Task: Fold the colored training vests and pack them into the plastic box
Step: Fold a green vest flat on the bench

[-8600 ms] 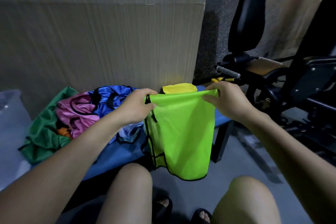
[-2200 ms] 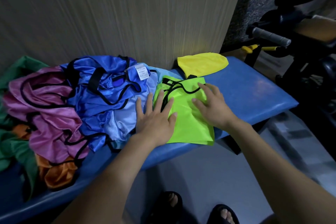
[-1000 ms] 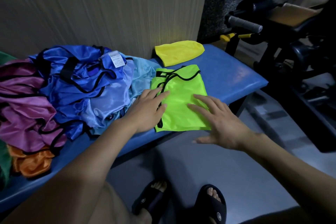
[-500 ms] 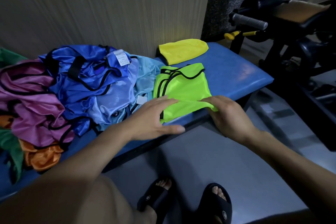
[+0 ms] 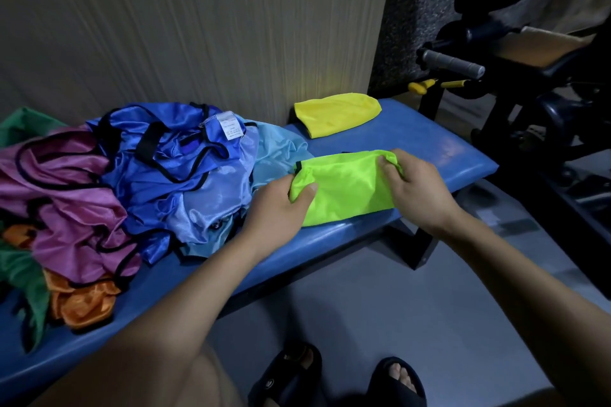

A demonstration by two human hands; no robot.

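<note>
Left hand (image 5: 281, 205): fingers and thumb curled round the left end of the green vest (image 5: 347, 188), pinching it. Right hand (image 5: 418, 188): fingers closed over the vest's right end, gripping it.

Surface (image 5: 429, 149): long blue padded top against a pale wall; carries everything below.

Heap of unfolded vests (image 5: 148, 182): blue, light blue, purple, orange and dark green, tangled together on the left part of the surface, black trim showing; its light blue edge lies just beside the left hand.

Green vest: folded to a short flat bundle, lying at the near edge of the surface between the two hands.

Yellow vest (image 5: 337, 112): folded, near the wall, a little apart behind the green one.

Plastic box: not in view.

Step in hand, by my reckoning: finishing the fold of the green vest. Next move likely calls for keeping the bundle pinched at both ends so it does not spring open, then carrying it to the box or setting it by the yellow one. Most of the heap remains to do.
</note>
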